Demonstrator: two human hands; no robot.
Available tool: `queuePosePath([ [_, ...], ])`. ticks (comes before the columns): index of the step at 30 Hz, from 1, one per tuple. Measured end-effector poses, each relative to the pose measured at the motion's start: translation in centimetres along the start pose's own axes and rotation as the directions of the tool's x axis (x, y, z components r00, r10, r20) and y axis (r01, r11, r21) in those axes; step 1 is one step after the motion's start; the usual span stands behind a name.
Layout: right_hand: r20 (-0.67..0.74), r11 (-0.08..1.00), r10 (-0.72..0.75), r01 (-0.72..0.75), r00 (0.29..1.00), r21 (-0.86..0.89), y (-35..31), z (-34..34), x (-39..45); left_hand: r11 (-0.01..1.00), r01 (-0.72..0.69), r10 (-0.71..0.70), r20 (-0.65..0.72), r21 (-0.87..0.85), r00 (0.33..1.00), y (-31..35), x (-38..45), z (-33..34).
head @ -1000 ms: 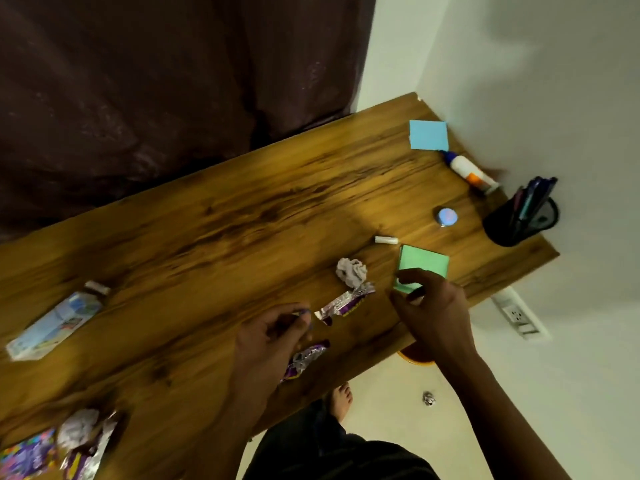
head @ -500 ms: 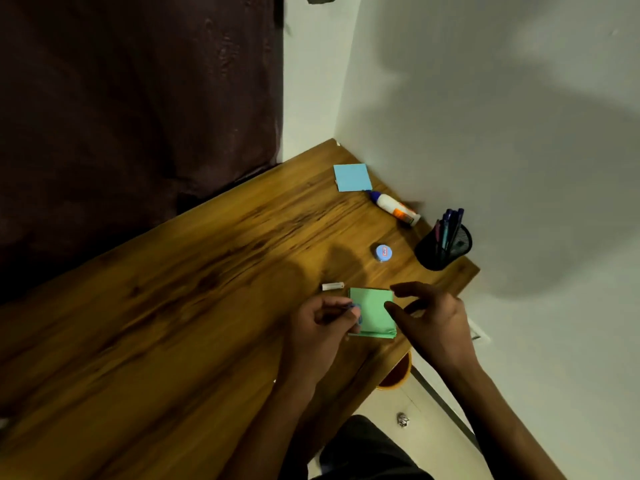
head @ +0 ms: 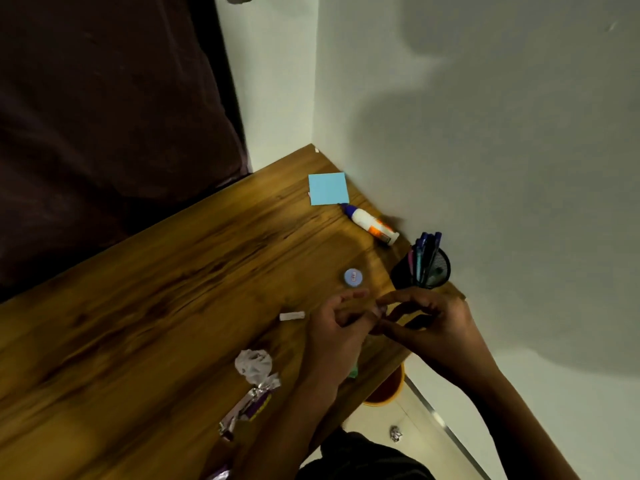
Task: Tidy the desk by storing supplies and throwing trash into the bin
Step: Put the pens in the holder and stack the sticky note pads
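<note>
Above the desk's (head: pixel 173 306) right end my left hand (head: pixel 337 336) and my right hand (head: pixel 434 323) meet fingertip to fingertip. Between them is a small pale object (head: pixel 382 309), too blurred to name; the curled fingers of both hands pinch it. A green sticky pad (head: pixel 353 371) lies under my left hand, only a sliver showing. A crumpled white paper (head: pixel 254 364) and a shiny purple wrapper (head: pixel 249 403) lie to the left of my left forearm. An orange bin (head: pixel 386 389) stands on the floor under the desk edge.
A black mesh pen holder (head: pixel 420 270) with pens stands just beyond my right hand, against the wall. A glue bottle (head: pixel 370 225), a blue sticky pad (head: pixel 328 188), a round blue lid (head: pixel 353 277) and a short white stick (head: pixel 292 316) lie on the desk. A foil ball (head: pixel 395 434) lies on the floor.
My left hand moved right from the wrappers with a small item, over the green pad. My right hand left the pad's edge, and the two hands have come together.
</note>
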State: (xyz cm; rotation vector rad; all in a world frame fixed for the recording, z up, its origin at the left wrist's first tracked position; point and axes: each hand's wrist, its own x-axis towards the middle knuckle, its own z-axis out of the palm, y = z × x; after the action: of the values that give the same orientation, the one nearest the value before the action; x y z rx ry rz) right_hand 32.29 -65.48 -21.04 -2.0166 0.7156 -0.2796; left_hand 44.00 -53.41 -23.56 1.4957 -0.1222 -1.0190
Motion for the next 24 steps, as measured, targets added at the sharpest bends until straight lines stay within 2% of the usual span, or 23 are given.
queuePosePath([
  [4, -0.049, 1.0, 0.013, -0.012, 0.999, 0.021, 2.1, -3.3, 1.1, 0.998, 0.027, -0.026, 0.02, -0.065, 0.999, 0.6, 1.2, 3.4],
  [7, -0.195, 0.997, 0.057, -0.046, 0.979, 0.059, 4.0, -5.2, 1.8, 0.997, 0.038, -0.035, 0.051, -0.068, 0.998, 0.5, 1.9, 4.8],
  [9, -0.309, 0.995, 0.095, -0.084, 0.946, 0.05, 5.4, -6.2, 2.3, 0.999, 0.035, -0.034, 0.029, -0.035, 0.999, 0.1, 2.2, 5.0],
  [11, -0.365, 0.994, 0.098, -0.105, 0.926, 0.0, 6.7, -6.9, 2.8, 0.999, 0.05, -0.05, -0.013, -0.005, 0.999, -0.5, 2.4, 4.7],
  [16, -0.345, 0.981, 0.006, -0.072, 0.938, -0.178, 8.8, -7.4, 4.3, 0.997, 0.077, -0.076, -0.141, 0.001, 0.987, -1.4, 2.6, 3.5],
  [24, -0.27, 0.983, 0.026, -0.074, 0.963, -0.169, 9.6, -7.1, 5.7, 0.999, 0.031, -0.027, -0.209, 0.017, 0.978, -2.0, 2.9, 3.1],
])
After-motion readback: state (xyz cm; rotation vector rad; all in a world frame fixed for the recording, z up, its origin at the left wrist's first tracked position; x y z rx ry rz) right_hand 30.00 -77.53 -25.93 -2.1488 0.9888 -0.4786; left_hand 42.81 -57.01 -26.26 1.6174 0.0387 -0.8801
